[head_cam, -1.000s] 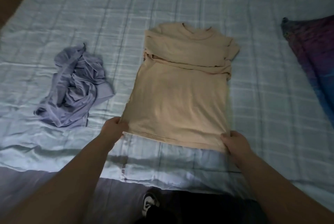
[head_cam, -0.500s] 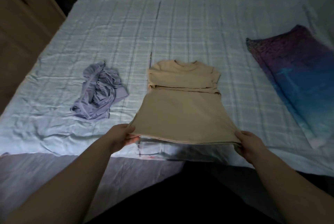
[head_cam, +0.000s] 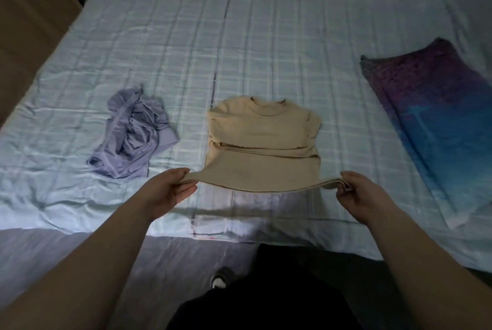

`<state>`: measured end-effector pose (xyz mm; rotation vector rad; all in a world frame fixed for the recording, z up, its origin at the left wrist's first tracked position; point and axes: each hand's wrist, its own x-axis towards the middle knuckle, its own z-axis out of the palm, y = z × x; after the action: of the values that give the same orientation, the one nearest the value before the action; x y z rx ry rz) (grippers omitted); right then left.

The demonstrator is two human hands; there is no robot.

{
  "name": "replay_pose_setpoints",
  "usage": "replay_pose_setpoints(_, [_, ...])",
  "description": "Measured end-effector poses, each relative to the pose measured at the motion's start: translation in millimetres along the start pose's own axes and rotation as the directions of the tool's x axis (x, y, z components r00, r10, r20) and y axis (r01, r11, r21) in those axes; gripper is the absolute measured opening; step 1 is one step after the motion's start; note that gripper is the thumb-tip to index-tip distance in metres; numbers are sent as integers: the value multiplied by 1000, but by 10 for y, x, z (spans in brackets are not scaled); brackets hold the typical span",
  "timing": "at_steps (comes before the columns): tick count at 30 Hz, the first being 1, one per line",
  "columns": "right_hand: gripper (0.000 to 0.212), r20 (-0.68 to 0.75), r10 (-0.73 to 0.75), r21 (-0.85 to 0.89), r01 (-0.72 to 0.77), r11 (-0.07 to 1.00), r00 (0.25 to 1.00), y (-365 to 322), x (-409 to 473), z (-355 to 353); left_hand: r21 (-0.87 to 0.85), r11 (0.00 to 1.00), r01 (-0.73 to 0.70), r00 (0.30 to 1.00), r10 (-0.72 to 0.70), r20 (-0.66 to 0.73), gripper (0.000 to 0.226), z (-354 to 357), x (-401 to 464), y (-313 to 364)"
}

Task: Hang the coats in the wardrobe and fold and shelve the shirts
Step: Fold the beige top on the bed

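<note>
A beige short-sleeved shirt point(head_cam: 262, 143) lies on the bed point(head_cam: 239, 36), collar away from me, with its sleeves folded in. Its lower hem is lifted off the bed and stretched between my hands. My left hand point(head_cam: 170, 191) pinches the hem's left corner. My right hand point(head_cam: 356, 194) pinches the right corner, where the cloth bunches between thumb and fingers. To the left of the beige shirt lies a crumpled lavender shirt point(head_cam: 133, 135), untouched.
A purple-and-blue patterned cloth point(head_cam: 436, 122) lies along the right side of the bed. A wooden piece of furniture point(head_cam: 24, 23) stands at the far left. The bed's near edge is just before my legs, and a shoe point(head_cam: 219, 279) shows on the floor.
Both hands have raised the beige shirt's hem off the bed and carried it toward the collar. The camera has pulled back and shows more of the bed.
</note>
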<state>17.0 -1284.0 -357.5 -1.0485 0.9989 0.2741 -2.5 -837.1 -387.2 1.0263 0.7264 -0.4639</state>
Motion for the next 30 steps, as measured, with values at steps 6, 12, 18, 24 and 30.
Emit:
replay_pose_setpoints(6, [11, 45, -10, 185, 1, 983, 999, -849, 695, 672, -132, 991, -38, 998, 31, -56, 26, 641, 770, 818])
replay_pose_setpoints(12, [19, 44, 43, 234, -52, 971, 998, -1390, 1696, 1370, -140, 989, -52, 980, 24, -196, 30, 1108, 1892, 1423])
replay_pose_setpoints(18, [15, 28, 71, 226, -76, 971, 997, -1360, 3032, 1804, -76, 993, -87, 972, 68, -227, 22, 1316, 3153, 1521])
replay_pose_setpoints(24, [22, -7, -390, -241, 377, 895, 921, -758, 3628, 1821, 540, 779, -320, 849, 489, -202, 42, 1441, 3734, 893])
replay_pose_setpoints(30, [56, 678, -557, -718, 596, -360, 480, -104, 3270, 1449, 915, -322, -243, 769, 512, 384, 54, 1165, 3391, 78])
